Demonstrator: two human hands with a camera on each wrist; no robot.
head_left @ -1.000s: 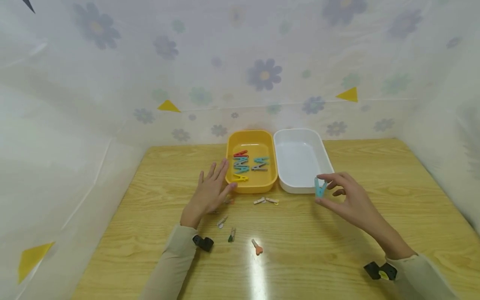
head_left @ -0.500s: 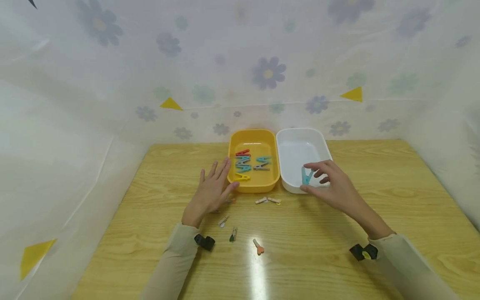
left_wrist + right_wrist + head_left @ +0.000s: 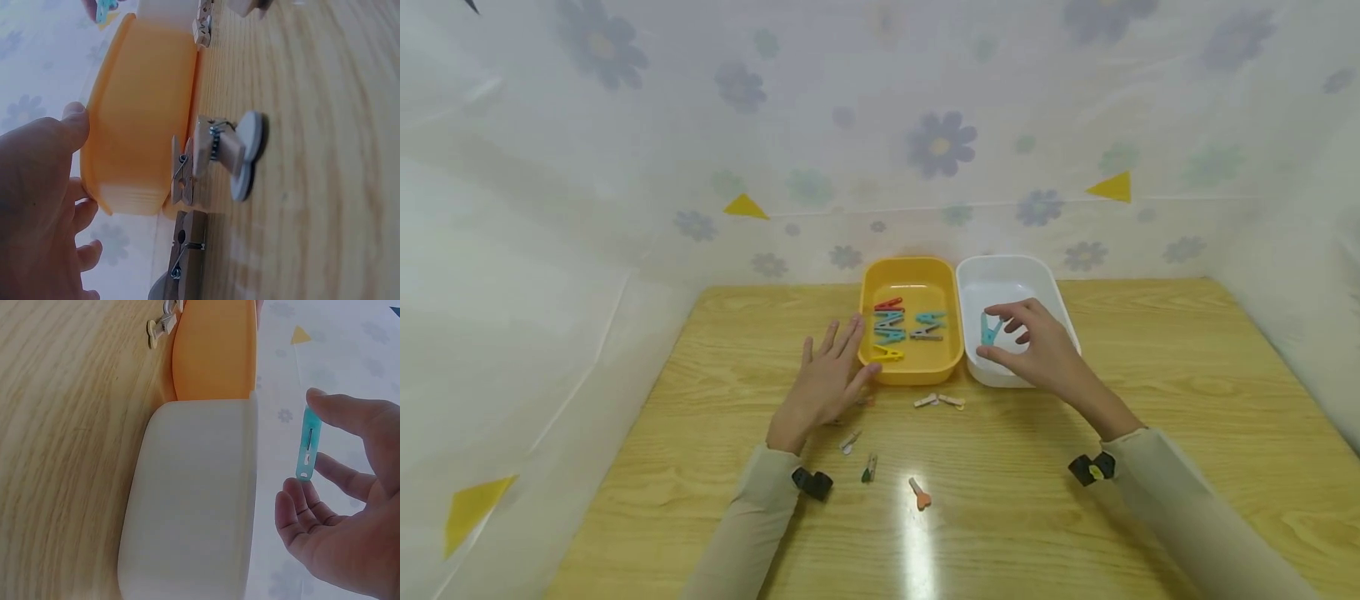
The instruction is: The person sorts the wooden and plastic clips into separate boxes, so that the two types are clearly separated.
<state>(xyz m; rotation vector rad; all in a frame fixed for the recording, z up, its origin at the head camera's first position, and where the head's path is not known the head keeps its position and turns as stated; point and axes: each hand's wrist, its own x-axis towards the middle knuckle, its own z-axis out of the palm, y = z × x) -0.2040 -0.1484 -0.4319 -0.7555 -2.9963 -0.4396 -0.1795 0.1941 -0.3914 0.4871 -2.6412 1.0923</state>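
Observation:
My right hand [image 3: 1043,352] pinches a light-blue plastic clip [image 3: 990,330] between thumb and fingers, over the white tray [image 3: 1063,310]. In the right wrist view the clip [image 3: 309,444] shows edge-on between thumb and fingertips of the hand [image 3: 356,487], off the tray's rim. My left hand [image 3: 817,387] lies with extended fingers against the left rim of the yellow tray [image 3: 912,372]; the left wrist view shows the thumb of this hand [image 3: 40,200] touching the rim. Inside the yellow tray are several plastic clips: red [image 3: 889,304], yellow [image 3: 888,353], blue and grey.
Small wooden pegs lie on the table [image 3: 1000,500] in front of the trays: a pair [image 3: 939,401] near the yellow tray, one with an orange heart [image 3: 920,494], one with green [image 3: 869,468], one pale [image 3: 850,442]. Flowered sheeting [image 3: 820,100] surrounds the table.
My right hand has moved left with the blue clip, from the white tray's near right corner to over its left part. My left hand has stayed at the yellow tray.

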